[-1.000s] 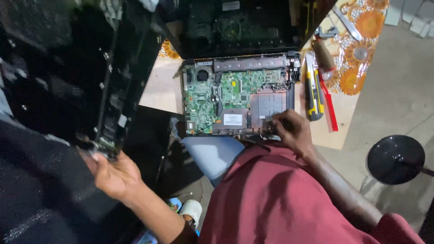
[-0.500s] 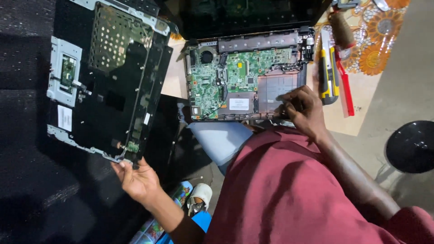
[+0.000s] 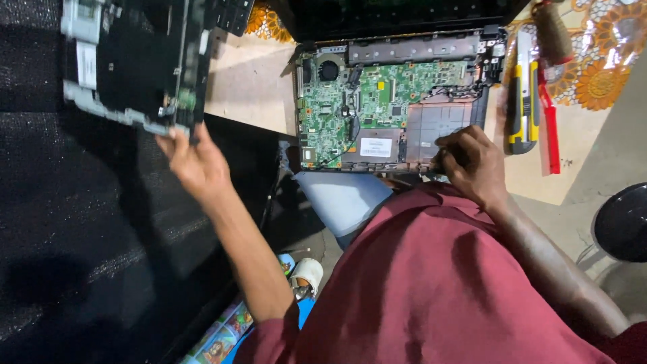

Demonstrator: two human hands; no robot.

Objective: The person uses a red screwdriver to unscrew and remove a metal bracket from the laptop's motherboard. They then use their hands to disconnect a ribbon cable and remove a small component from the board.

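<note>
Tan tabletop (image 3: 253,84): left hand (image 3: 195,162) grips laptop cover (image 3: 135,61), long axis near-vertical.

One open laptop base (image 3: 397,101), one detached cover panel (image 3: 135,61), two hands: left (image 3: 195,162), right (image 3: 472,162).

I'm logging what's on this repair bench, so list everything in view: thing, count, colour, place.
laptop base: 1, black shell, lying open at top centre of the table
circuit board: 1, green, exposed inside the laptop base
cooling fan: 1, black, top left corner of the board
laptop cover panel: 1, black with grey metal parts, lifted at upper left
utility knife: 1, yellow and black, right of the laptop base
red tool: 1, red, beside the knife
table: 1, pale tan
patterned cloth: 1, orange flowers, top right
stool: 1, black, right edge
left hand: gripping the cover panel's lower edge
right hand: resting on the base's front edge
</note>
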